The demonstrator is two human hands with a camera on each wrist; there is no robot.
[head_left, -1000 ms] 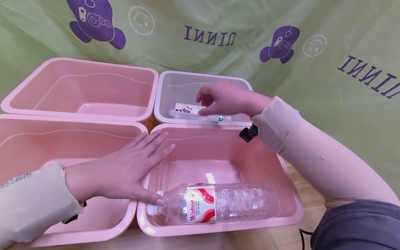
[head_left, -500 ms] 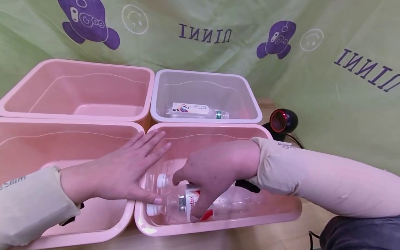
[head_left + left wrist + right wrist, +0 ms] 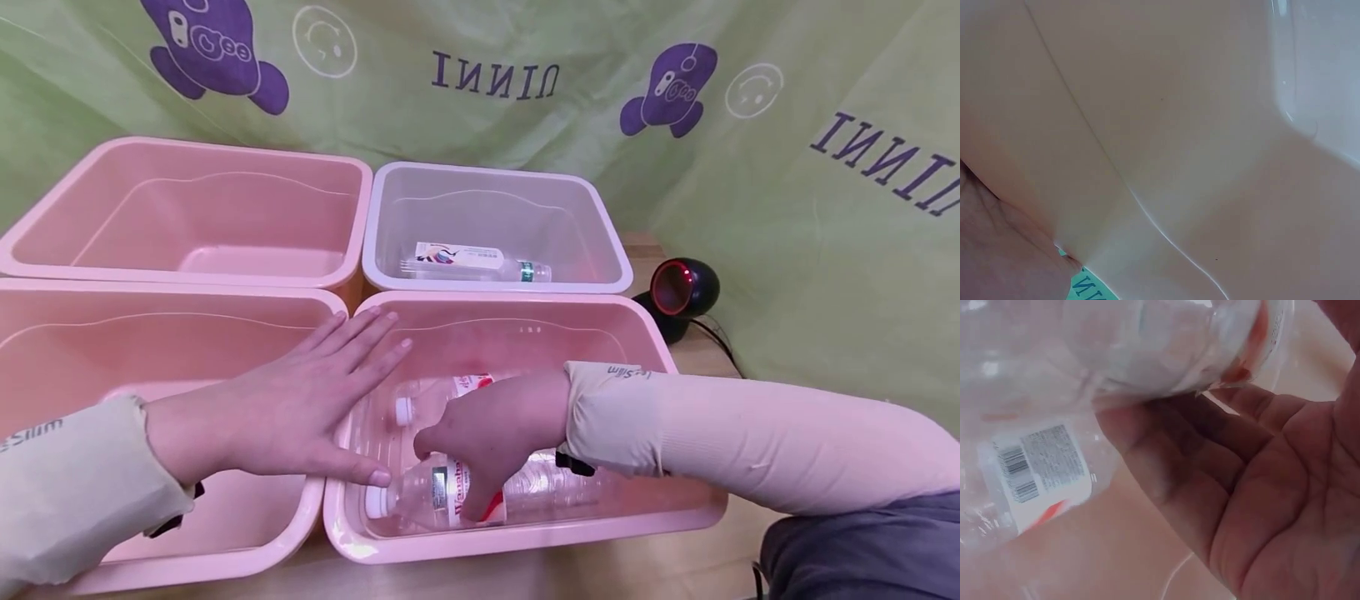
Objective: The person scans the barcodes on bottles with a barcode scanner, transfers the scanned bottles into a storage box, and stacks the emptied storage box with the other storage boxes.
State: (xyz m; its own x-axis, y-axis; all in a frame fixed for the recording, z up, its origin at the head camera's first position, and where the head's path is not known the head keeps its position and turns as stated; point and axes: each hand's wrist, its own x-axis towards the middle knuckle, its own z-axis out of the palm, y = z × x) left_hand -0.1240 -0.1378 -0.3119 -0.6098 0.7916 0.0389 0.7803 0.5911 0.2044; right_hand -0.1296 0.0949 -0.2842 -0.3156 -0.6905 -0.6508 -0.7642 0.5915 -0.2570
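My right hand (image 3: 487, 433) reaches into the front right pink bin (image 3: 570, 533), its fingers and thumb curled round a clear plastic water bottle (image 3: 414, 498) with a red and white label. This bottle lies on its side, white cap toward the left. Behind it is a second clear bottle (image 3: 429, 404), also white-capped, partly hidden by the hand. In the right wrist view the fingers bend behind the gripped bottle (image 3: 1147, 350), while the other bottle's barcode label (image 3: 1054, 462) shows below. My left hand (image 3: 285, 417) rests with spread fingers across the neighbouring rims of the front bins.
The front left bin (image 3: 247, 567) and back left bin (image 3: 247, 150) are pink. A grey bin (image 3: 495, 171) at the back right holds a clear bottle (image 3: 465, 258). A black device with a red glowing ring (image 3: 684, 287) stands right of them. Green printed cloth (image 3: 480, 125) hangs behind.
My right hand has come down from over the grey bin into the front right bin and taken hold of the near bottle. A second bottle now shows behind it. My left hand stays in place.
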